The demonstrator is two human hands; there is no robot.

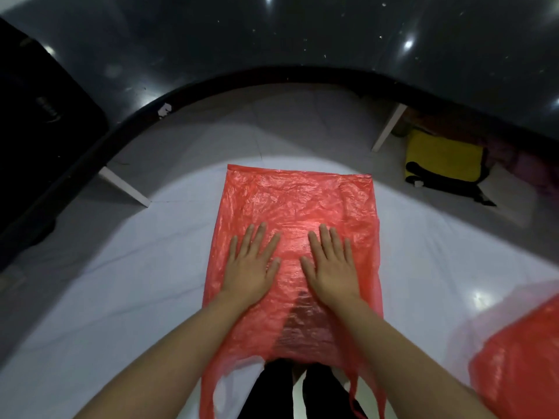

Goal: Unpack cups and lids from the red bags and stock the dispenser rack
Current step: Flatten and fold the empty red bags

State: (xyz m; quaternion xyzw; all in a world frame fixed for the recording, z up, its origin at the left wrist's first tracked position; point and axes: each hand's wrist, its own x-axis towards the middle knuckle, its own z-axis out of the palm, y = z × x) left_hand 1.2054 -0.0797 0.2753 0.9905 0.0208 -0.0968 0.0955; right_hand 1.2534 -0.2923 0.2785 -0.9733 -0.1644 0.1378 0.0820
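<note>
Forearms: both reach forward from the bottom edge, nearest of all, ending in flat hands on the red bag [298, 207].
Dark case [45, 101]: far left on the black counter [302, 34], untouched.
Left hand [251, 264]: palm down, fingers straight and slightly spread, pressing the bag's left half; likely squeezing out air so the plastic lies flat.
Red bag: centred on the white floor [106, 267], closed end away from the person, handles trailing near the legs; looks emptied, with no cup or lid showing inside.
Right hand [331, 264]: mirrors the left, fingers straight and nearly together, flat on the bag's right half.
Yellow bag [443, 158]: under the counter at right, well apart.
Second red bag [520, 367]: lower right corner, puffed and crumpled; contents cannot be told.
Cups, lids, rack: none in view.
Step judged: flattening an emptied bag for folding.
</note>
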